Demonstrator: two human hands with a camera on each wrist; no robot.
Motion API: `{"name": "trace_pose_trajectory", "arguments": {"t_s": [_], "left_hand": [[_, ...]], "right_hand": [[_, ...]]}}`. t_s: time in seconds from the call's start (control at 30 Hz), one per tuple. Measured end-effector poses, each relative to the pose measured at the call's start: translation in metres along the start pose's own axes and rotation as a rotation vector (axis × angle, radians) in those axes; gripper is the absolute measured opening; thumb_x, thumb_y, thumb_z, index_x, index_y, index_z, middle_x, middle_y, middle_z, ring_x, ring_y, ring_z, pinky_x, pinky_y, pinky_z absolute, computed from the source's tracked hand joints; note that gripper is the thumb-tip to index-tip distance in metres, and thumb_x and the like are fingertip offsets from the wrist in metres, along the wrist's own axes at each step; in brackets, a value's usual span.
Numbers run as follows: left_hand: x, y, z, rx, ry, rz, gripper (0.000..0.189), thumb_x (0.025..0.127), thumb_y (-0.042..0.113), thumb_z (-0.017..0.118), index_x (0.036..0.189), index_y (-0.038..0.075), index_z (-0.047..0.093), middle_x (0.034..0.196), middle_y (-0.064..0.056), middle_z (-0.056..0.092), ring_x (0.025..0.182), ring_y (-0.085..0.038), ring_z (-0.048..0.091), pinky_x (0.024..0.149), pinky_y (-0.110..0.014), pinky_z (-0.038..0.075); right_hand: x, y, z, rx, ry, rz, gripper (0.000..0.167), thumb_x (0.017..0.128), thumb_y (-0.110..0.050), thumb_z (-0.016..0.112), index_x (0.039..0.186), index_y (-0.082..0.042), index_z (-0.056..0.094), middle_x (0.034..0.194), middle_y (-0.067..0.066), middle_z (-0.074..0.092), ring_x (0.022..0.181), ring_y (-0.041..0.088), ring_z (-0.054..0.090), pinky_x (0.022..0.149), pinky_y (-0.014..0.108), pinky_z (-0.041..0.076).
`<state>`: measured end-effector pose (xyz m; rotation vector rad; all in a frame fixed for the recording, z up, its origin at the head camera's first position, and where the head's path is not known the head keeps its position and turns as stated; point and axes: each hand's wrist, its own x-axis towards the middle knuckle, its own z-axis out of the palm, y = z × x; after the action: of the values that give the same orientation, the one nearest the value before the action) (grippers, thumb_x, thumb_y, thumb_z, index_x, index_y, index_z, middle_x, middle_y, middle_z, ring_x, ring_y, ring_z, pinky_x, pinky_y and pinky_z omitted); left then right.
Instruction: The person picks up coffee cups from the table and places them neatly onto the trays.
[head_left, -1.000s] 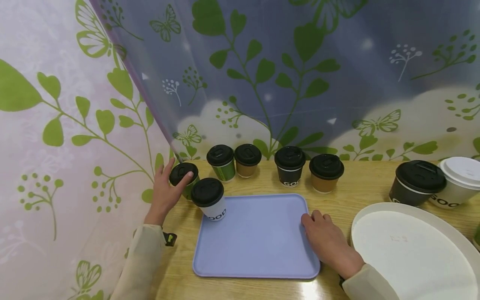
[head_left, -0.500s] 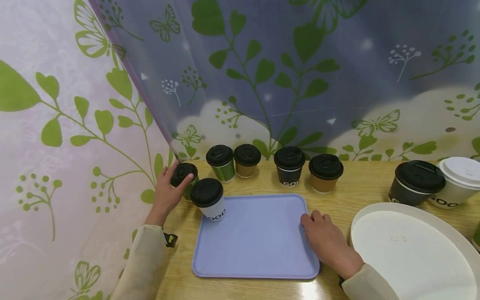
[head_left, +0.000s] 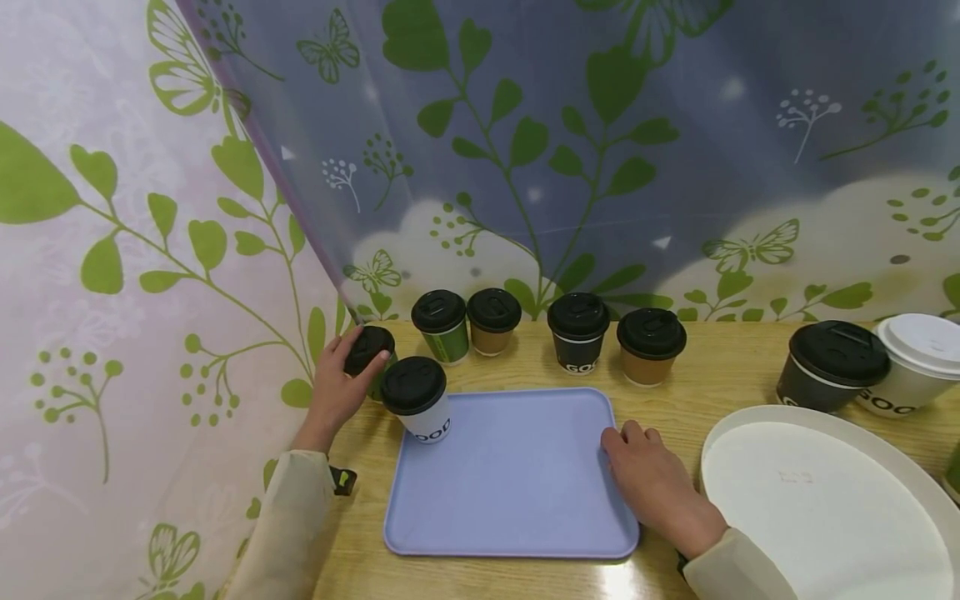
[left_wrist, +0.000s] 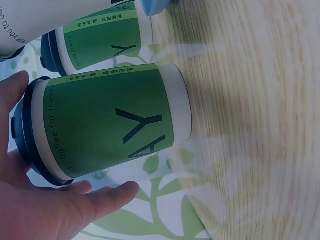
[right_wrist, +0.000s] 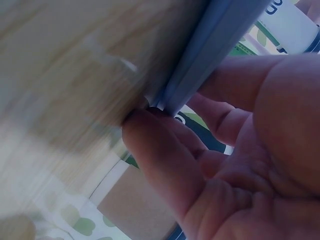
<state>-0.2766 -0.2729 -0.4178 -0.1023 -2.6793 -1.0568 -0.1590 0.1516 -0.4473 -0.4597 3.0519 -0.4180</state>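
At the back left of the table, my left hand [head_left: 339,387] is round the black lid [head_left: 367,348] of a green paper coffee cup [left_wrist: 110,120]. Its thumb lies on one side of the lid and its fingers reach round the other, as the left wrist view shows. The cup stands upright. A white paper cup [head_left: 431,421] with a black lid stands on the back left corner of a pale blue tray [head_left: 517,475], partly in front of the green one. My right hand [head_left: 656,479] grips the tray's right edge, with the thumb and curled fingers at its rim [right_wrist: 195,65].
Behind the tray stand a green cup [head_left: 447,340], two brown cups [head_left: 492,337] [head_left: 648,369] and a black cup [head_left: 579,350], all lidded. To the right are a round white tray [head_left: 825,500], a large black cup [head_left: 813,387] and a white-lidded cup [head_left: 918,379]. Patterned cloth hangs behind and at the left.
My left hand has shifted slightly right and its fingers have drawn in closer round the green cup's lid. The right hand and the tray have stayed in place.
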Motion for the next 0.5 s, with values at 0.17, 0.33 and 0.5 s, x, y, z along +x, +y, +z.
{"name": "trace_pose_trajectory", "arguments": {"t_s": [0.17,0.33,0.5], "left_hand": [[0.0002,-0.0011,0.0015,-0.013,0.018,0.038,0.074,0.098,0.041,0.07,0.16,0.012,0.04,0.161,-0.03,0.03,0.148,-0.049,0.029,0.115,-0.067,0.027],[0.0001,-0.0023,0.0025,-0.011,0.019,0.052,0.076,0.097,0.04,0.072,0.159,0.011,0.039,0.161,-0.027,0.031,0.147,-0.046,0.031,0.115,-0.065,0.028],[-0.0001,-0.0007,0.003,0.004,0.03,0.063,0.075,0.097,0.037,0.072,0.159,0.01,0.04,0.161,-0.026,0.033,0.147,-0.045,0.033,0.115,-0.064,0.029]], "right_hand": [[-0.0006,-0.0003,0.0008,-0.008,0.019,-0.003,0.017,0.101,-0.006,0.063,0.117,-0.002,0.062,0.104,0.018,0.057,0.082,0.03,0.052,0.062,0.043,0.05],[-0.0008,-0.0004,0.0016,-0.013,0.021,-0.001,0.017,0.101,-0.005,0.062,0.117,-0.002,0.062,0.103,0.018,0.057,0.081,0.03,0.052,0.061,0.043,0.05],[-0.0003,-0.0008,0.0007,-0.012,0.01,0.008,0.018,0.101,-0.006,0.063,0.118,-0.002,0.062,0.104,0.018,0.057,0.082,0.029,0.052,0.062,0.043,0.051]]}}
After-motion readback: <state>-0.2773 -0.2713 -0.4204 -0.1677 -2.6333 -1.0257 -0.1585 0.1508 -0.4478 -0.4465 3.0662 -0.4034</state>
